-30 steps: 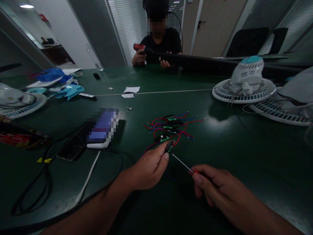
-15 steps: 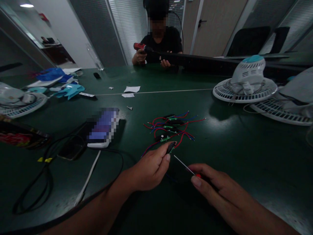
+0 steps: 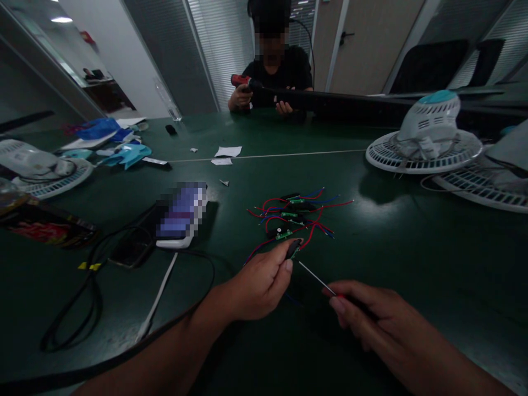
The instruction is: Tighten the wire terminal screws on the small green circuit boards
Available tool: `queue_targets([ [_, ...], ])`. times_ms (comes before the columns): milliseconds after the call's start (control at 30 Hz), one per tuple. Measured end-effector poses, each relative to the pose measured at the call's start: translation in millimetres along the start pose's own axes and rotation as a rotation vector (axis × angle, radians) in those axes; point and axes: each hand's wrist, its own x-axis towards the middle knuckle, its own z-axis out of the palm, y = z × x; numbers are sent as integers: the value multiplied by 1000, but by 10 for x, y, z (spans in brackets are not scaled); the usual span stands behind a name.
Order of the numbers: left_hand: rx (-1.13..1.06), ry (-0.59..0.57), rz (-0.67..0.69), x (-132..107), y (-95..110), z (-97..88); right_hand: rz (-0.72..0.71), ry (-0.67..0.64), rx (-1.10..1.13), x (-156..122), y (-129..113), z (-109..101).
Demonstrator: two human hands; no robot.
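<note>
My left hand [image 3: 262,286] is closed, pinching a small green circuit board [image 3: 294,250] with a black part on it and red wire at its end. In my right hand [image 3: 375,319] is a thin screwdriver [image 3: 317,276]. Its red handle is mostly hidden by the fingers, and its bare metal shaft points up and left. The tip is close below the held board, seemingly a little apart from it. Just beyond my left hand lie several similar circuit boards [image 3: 289,214] with black parts and red and blue wires.
A phone-like device with a lit screen [image 3: 181,212], a dark phone [image 3: 132,247], cables [image 3: 93,297] and a bottle [image 3: 49,223] lie left. White fan parts [image 3: 424,151] stand right, others [image 3: 45,170] far left. Across the green table [image 3: 330,170], a person [image 3: 276,71] holds a red power drill [image 3: 241,81].
The whole view has shifted slightly, so everything appears a little farther right. My right fingers have turned slightly on the screwdriver handle, showing less red. The left hand keeps its grip.
</note>
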Motion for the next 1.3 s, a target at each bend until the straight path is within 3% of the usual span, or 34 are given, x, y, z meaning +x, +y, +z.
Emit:
queue_targets([
  [200, -15, -18, -5, 5, 13, -7, 54, -31, 113, -21, -32, 39],
  [500, -40, -32, -3, -6, 15, 5, 98, -38, 58, -56, -55, -66],
  [700, -22, -6, -8, -5, -6, 7, 29, -28, 56, -39, -43, -78],
  [1000, -21, 17, 9, -6, -15, 10, 90, -74, 159, -37, -21, -38],
  [1300, -33, -2, 7, -3, -13, 9, 60, 4, -19, -51, -23, -89],
])
